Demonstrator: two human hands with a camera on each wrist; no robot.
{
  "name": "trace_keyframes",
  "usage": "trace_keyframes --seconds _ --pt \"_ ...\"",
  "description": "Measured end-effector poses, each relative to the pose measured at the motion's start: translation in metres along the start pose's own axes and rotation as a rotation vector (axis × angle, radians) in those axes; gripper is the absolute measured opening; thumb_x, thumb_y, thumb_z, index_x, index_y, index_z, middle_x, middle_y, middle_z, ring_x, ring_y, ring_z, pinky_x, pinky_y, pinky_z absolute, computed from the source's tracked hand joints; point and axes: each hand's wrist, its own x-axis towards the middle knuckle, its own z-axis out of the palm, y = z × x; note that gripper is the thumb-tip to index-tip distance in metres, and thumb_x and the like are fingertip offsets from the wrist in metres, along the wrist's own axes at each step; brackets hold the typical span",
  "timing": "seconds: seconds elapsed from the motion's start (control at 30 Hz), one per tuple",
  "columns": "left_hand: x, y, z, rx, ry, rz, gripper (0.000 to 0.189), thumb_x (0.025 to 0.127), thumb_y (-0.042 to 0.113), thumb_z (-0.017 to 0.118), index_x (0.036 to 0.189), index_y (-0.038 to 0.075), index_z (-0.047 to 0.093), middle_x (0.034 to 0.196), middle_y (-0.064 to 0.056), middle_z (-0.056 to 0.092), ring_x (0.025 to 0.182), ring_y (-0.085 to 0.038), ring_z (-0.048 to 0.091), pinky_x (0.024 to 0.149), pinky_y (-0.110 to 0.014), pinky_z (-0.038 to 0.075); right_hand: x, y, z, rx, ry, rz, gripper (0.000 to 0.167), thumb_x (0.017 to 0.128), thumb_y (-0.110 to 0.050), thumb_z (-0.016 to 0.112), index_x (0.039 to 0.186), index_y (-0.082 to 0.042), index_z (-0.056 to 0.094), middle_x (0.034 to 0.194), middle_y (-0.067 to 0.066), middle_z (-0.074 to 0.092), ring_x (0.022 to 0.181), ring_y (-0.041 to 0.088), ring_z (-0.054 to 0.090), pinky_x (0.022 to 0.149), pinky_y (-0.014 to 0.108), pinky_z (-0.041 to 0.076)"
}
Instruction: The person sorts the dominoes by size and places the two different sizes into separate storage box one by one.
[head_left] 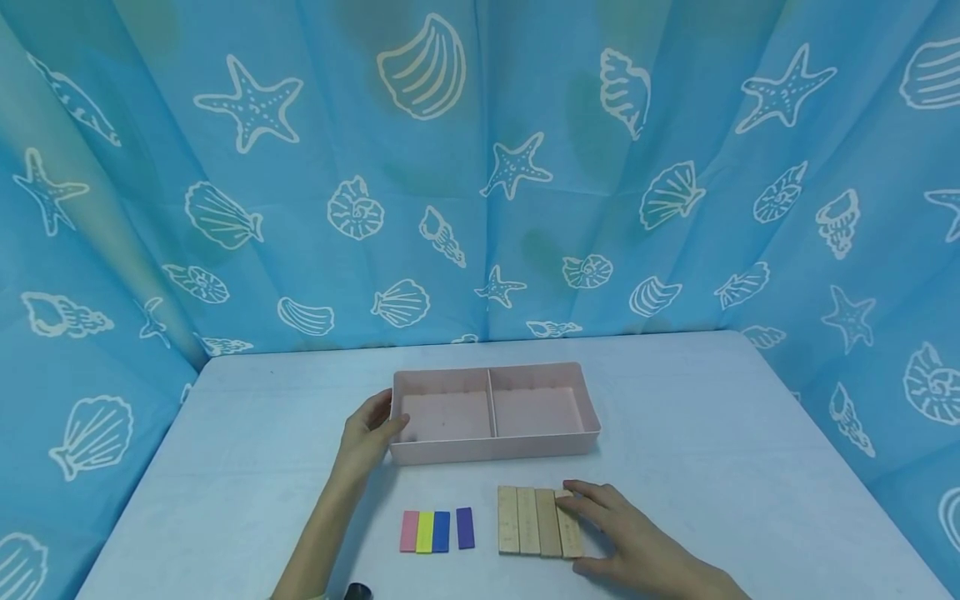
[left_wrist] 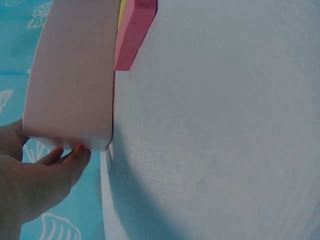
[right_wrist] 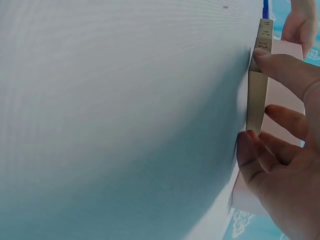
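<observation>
**Left hand (head_left: 369,429) grips the tray (head_left: 495,450); right hand (head_left: 628,535) spans the rightmost wooden block (head_left: 572,537)**

In the head view, the person's left hand is clamped on the tray's left end, thumb over the rim and fingers outside. The tray lies on the white table (head_left: 712,417), split by a divider (head_left: 492,404). Four wooden blocks lie side by side before its right half, outside it; the rightmost is slightly tilted. The right hand's fingers meet that block's far end, its thumb near the other end. To the left lie a pink block (head_left: 408,532), a yellow block (head_left: 425,532) and a blue block (head_left: 441,532), touching or nearly so, with a purple block (head_left: 466,527) just apart.

In the left wrist view, the fingers press against the tray's end wall; the pink block shows beside its long wall, and a yellow edge peeps out behind.

In the right wrist view, thumb and fingers close on the rightmost wooden block lengthwise, from opposite ends. Numbers mark the ends of the wooden blocks.

The step in hand looks like taking hold of that one block while the other hand secures the tray. The next move seems to call for firm pressure at both block ends, without dragging its close neighbours.
</observation>
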Motion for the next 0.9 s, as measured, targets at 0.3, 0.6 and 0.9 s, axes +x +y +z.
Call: trace_keyframes --seconds 0.3,0.6,0.9 --pt "-0.0001 0.0014 0.0009 -0.010 0.005 -0.008 0.060 0.095 0.014 0.063 0.149 0.001 0.039 0.152 -0.019 0.040 0.141 -0.036 0.036 0.111 -0.048 0.036 -0.0006 0.0006 0.0003 0.018 0.017 -0.013 0.064 0.085 -0.042 0.076 0.141 -0.021 0.053 0.150 0.004 0.043 0.133 0.032 0.043 0.102 0.053 0.045" --pt "-0.0017 -0.0002 0.0023 -0.014 0.009 -0.016 0.059 0.095 0.012 0.063 0.148 0.000 0.040 0.151 -0.021 0.040 0.140 -0.038 0.036 0.111 -0.050 0.036 -0.0017 -0.0013 -0.0011 0.075 0.015 0.039 0.060 0.084 -0.042 0.078 0.137 -0.022 0.058 0.149 0.004 0.044 0.135 0.033 0.043 0.102 0.057 0.043" --pt "-0.0012 0.0007 0.0015 -0.016 0.012 -0.007 0.058 0.096 0.014 0.062 0.148 0.002 0.040 0.151 -0.020 0.042 0.140 -0.037 0.037 0.111 -0.050 0.036 -0.0033 0.0026 -0.0028 0.105 0.031 0.043 0.057 0.082 -0.039 0.079 0.133 -0.022 0.061 0.149 0.003 0.046 0.132 0.032 0.048 0.100 0.051 0.048"
